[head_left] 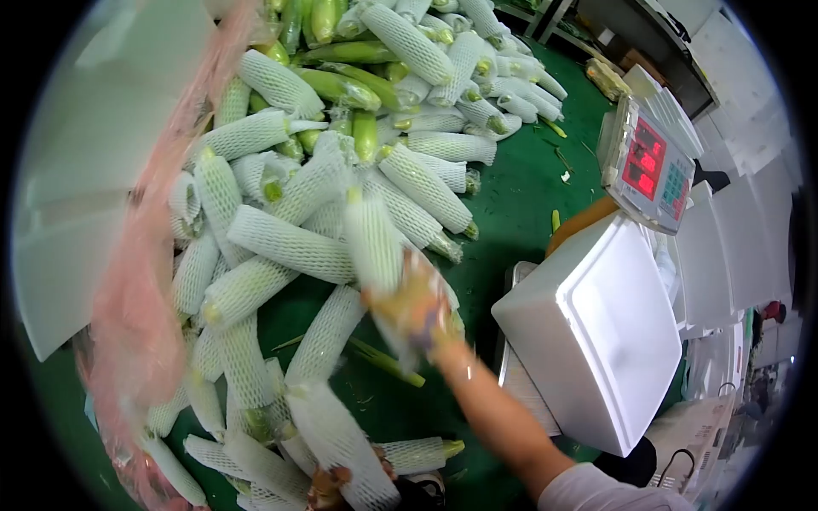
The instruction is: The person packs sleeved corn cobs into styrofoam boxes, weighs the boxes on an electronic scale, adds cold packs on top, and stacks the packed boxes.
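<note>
My right hand (pixel 417 307), in a stained, patterned glove and blurred by motion, is closed round an ear of corn (pixel 371 243) in a white foam net sleeve. It hangs over the pile of net-sleeved corn (pixel 290 243). Low in the view, my left hand (pixel 328 487) grips another net-sleeved ear of corn (pixel 341 443); that hand is mostly hidden behind the sleeve. Bare green ears (pixel 341 85) lie among the sleeved ones at the top.
A pink plastic sheet (pixel 141 341) borders the pile on the left, beside a white foam panel (pixel 102 170). To the right, a white foam box (pixel 588 332) sits tilted on a metal scale platform (pixel 528 392). The scale's red display (pixel 645 159) is above it. Leaf scraps (pixel 388 362) litter the green floor (pixel 511 204).
</note>
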Motion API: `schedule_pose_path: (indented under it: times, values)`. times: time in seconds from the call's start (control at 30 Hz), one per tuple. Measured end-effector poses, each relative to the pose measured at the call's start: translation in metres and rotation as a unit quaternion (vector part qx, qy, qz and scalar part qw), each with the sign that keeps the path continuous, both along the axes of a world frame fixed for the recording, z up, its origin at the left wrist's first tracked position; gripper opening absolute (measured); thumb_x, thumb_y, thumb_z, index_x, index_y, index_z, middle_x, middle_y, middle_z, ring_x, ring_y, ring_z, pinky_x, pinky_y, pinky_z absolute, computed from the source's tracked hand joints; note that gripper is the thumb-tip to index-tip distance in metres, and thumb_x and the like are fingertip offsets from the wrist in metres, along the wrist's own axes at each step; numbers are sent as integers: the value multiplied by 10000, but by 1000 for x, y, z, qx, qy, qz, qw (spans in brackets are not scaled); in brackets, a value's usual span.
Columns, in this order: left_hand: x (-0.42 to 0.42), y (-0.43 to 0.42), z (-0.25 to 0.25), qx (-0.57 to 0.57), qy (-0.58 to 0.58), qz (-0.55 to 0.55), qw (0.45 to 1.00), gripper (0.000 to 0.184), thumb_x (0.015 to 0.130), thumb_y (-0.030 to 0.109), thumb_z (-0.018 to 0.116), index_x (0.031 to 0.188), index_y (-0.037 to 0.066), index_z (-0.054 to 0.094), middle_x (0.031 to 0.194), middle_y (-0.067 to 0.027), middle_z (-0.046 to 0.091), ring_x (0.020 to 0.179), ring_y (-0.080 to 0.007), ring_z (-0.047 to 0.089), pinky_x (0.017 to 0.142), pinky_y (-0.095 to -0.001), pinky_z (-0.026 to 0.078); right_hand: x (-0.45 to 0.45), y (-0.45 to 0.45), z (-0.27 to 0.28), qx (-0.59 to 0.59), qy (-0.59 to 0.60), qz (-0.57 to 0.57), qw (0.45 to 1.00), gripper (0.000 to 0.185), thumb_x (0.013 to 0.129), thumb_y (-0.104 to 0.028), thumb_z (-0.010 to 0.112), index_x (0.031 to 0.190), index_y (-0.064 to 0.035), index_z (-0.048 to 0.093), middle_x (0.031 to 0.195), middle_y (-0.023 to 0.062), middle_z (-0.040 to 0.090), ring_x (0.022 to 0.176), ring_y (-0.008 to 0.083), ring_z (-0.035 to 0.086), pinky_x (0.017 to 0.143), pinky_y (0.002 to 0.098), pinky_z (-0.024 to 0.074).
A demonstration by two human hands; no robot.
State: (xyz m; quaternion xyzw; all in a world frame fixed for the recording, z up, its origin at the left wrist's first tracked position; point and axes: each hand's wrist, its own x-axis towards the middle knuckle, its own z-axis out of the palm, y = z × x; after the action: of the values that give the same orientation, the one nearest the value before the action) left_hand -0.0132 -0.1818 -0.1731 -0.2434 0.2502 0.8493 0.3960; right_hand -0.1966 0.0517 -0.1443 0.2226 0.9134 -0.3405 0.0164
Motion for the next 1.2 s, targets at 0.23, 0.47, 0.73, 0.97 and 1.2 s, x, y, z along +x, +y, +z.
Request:
schedule_pose_path:
  times: [0.23, 0.47, 0.73, 0.97, 1.2]
  values:
    - [-44, 15, -52, -181, 217, 22, 959, 641, 794, 245, 702, 1291, -40, 415, 1138, -198, 568, 976, -260, 606, 836, -379, 513, 118, -27, -80, -61, -137, 103, 983, 758, 727, -451, 706, 1261, 15, 438, 1152, 295, 564, 1027, 436, 592, 874, 461, 494]
    - [-55, 48, -72, -350, 301, 60, 885, 626, 693, 16, 760, 1229, -68, 448, 1075, -163, 591, 923, -238, 613, 789, -338, 519, -48, 58, -45, 192, -6, -39, 981, 513, 851, -367, 583, 1168, 33, 537, 1088, 264, 596, 998, 395, 606, 845, 482, 490]
    - [-45, 27, -67, -646, 525, -138, 536, 430, 733, 80, 740, 1093, -74, 561, 1031, -229, 590, 901, -332, 606, 801, -385, 504, -66, 59, -27, 163, -88, 20, 982, 654, 774, -420, 683, 1254, -14, 505, 1156, 219, 616, 1079, 365, 598, 912, 431, 474]
    - [-104, 38, 23, -425, 436, 62, 791, 516, 851, 272, 666, 1202, -74, 514, 1079, -200, 615, 913, -288, 638, 787, -366, 529, 136, -3, 20, -152, 106, 24, 982, 582, 811, -246, 662, 1295, 13, 466, 898, 213, 664, 782, 312, 665, 699, 391, 527]
    - [-110, 58, 33, -70, 194, 229, 951, 559, 771, 282, 736, 1152, -67, 523, 948, -165, 639, 835, -291, 651, 784, -413, 554, 180, -55, -44, -530, 60, -12, 845, 519, 818, -182, 630, 1260, 36, 466, 1185, 212, 559, 1031, 262, 581, 875, 347, 482]
